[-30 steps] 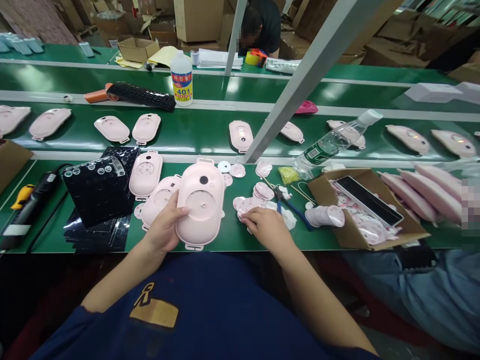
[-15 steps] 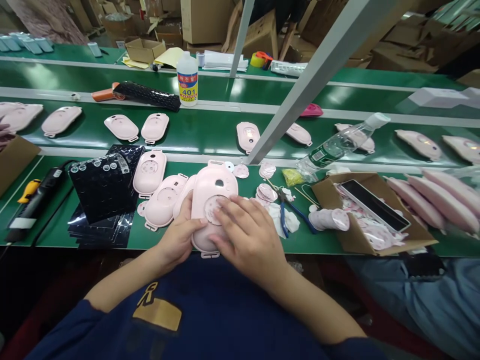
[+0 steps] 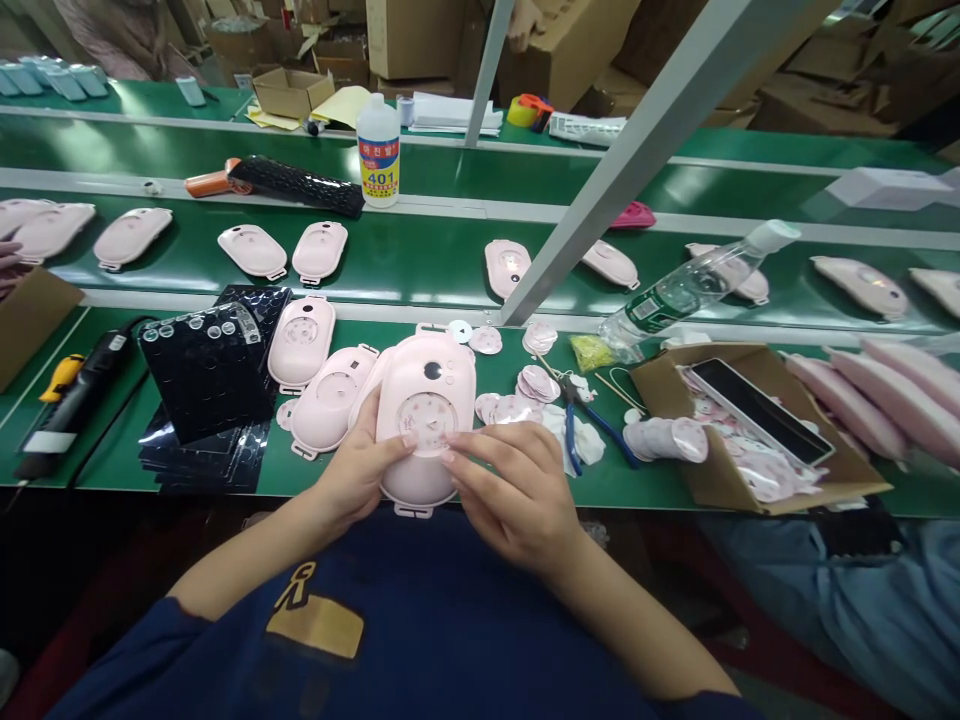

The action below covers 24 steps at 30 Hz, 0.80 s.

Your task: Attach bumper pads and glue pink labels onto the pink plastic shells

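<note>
Clamped in left grip (image 3: 352, 470): one pink shell (image 3: 409, 365)

Held over near edge of bench (image 3: 630, 487). Touching one patterned disc (image 3: 431, 412) in shell's recess with right grip (image 3: 525, 490); cannot tell whether pinching. Readable on one white bottle (image 3: 379, 170): "401". At right: one blue-handled pliers (image 3: 570, 437), one clear bottle (image 3: 686, 290).

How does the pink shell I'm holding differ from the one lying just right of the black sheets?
The held shell is in your left hand; no hand touches the lying shell. Your left thumb overlaps the held shell's recess; the lying shell's recess is uncovered. In the picture, the held shell looks larger than the lying shell. Both are pink and rounded, with a dark spot.
</note>
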### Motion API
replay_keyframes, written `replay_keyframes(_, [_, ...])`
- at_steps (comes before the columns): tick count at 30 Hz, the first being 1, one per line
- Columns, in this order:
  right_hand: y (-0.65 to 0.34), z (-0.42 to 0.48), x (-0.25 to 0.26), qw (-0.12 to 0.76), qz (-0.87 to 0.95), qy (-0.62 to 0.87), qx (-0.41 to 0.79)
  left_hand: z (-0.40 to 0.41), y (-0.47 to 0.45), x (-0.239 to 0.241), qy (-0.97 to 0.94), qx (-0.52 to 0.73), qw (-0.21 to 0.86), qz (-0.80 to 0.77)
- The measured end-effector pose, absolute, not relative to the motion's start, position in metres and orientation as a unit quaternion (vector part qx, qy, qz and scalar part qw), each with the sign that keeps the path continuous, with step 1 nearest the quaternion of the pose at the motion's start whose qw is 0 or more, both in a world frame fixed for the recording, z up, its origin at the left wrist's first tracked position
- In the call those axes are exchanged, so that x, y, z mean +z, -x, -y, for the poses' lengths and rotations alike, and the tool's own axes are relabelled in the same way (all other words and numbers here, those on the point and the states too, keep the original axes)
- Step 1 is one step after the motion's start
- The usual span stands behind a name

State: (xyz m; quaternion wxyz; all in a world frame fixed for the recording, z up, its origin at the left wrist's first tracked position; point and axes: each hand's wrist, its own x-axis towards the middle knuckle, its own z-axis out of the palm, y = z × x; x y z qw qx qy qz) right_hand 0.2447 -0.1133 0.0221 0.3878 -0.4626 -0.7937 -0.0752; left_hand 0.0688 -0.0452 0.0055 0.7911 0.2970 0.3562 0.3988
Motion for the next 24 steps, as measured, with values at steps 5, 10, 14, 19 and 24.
replay_keyframes(5, [-0.249,0.111,0.014,0.433,0.747,0.497,-0.088,0.045,-0.068,0.004,-0.329,0.402,0.777,-0.354])
replay_keyframes(10, [-0.245,0.108,0.006,0.414,0.742,0.519,-0.09,0.046,-0.069,0.002,-0.361,0.401,0.763,-0.356])
replay_keyframes(14, [-0.248,0.107,0.004,0.412,0.741,0.523,-0.087,0.045,-0.071,0.001,-0.371,0.414,0.751,-0.355])
replay_keyframes(19, [-0.249,0.105,0.004,0.414,0.744,0.519,-0.081,0.043,-0.072,0.0,-0.385,0.415,0.74,-0.363])
replay_keyframes(24, [-0.247,0.103,0.003,0.421,0.735,0.524,-0.084,0.042,-0.073,-0.002,-0.399,0.418,0.727,-0.371])
